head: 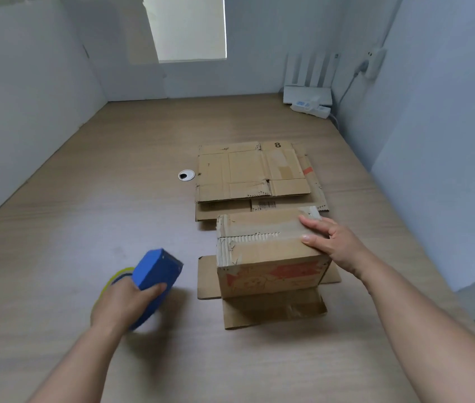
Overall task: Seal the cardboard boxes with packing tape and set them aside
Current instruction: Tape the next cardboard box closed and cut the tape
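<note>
A pale wood-grain tabletop (pixel 56 228) fills a cubicle of grey-white walls. Nearest, the left hand (pixel 127 298) is wrapped around a blue plastic tape dispenser with a yellow-edged roll (pixel 156 270), held just off the surface, probably ready to tape. Beside it, the small brown cardboard box (pixel 262 251) stands with its lower flaps splayed on the table. The right hand (pixel 332 245) lies flat-fingered on top, apparently pinning the flaps closed along the untaped seam. Beyond waits a stack of flattened brown cartons (pixel 247 173). A white power strip (pixel 311 107) sits in the far corner.
</note>
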### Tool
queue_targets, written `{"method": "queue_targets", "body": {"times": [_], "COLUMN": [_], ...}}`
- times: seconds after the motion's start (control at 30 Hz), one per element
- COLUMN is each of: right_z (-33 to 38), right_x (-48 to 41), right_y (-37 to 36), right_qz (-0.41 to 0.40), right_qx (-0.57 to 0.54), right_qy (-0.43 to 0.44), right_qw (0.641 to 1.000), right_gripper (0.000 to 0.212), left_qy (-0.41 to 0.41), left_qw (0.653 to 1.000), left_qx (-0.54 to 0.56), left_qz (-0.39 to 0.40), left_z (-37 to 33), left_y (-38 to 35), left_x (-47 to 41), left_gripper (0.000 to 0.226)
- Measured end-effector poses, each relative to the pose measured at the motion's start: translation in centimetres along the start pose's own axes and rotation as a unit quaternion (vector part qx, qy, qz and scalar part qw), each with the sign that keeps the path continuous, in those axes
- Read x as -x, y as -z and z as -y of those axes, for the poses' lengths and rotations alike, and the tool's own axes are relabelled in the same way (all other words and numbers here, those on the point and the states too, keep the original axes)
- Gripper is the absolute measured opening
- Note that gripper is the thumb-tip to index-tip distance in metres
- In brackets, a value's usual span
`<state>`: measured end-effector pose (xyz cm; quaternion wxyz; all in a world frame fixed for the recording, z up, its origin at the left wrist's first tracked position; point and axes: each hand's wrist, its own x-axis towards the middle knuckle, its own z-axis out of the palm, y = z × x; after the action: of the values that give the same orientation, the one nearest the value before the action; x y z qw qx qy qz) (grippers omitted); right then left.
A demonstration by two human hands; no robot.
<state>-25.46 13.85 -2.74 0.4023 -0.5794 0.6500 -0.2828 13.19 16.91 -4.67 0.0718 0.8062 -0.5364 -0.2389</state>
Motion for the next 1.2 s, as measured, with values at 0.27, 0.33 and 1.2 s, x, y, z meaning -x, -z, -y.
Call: {"method": "queue_targets", "body": {"times": [0.27,0.33,1.2], "right_z": [0.0,0.0,4.0], "right_x": [0.2,0.2,0.7], "right_y": [0.0,0.1,0.9], "right_qz": [0.002,0.004,0.073], "right_qx": [-0.010,-0.013,-0.169], "right_qy": [-0.004,-0.007,0.052], "right_qw": [1.000,1.000,0.982], "right_gripper": [0.048,0.048,0.016], "left_qy": [-0.238,-0.280,-0.311], "left_qw": [0.964,0.955,0.935], "left_qx": [0.089,-0.047,-0.111], "left_qz": [0.074,0.086,0.130], "left_z": [-14.8,-17.8,-18.7], "left_y": [7.4,6.1,3.3], "left_x": [4.6,4.6,3.2], "left_gripper": [0.035,0.046,0.068]}}
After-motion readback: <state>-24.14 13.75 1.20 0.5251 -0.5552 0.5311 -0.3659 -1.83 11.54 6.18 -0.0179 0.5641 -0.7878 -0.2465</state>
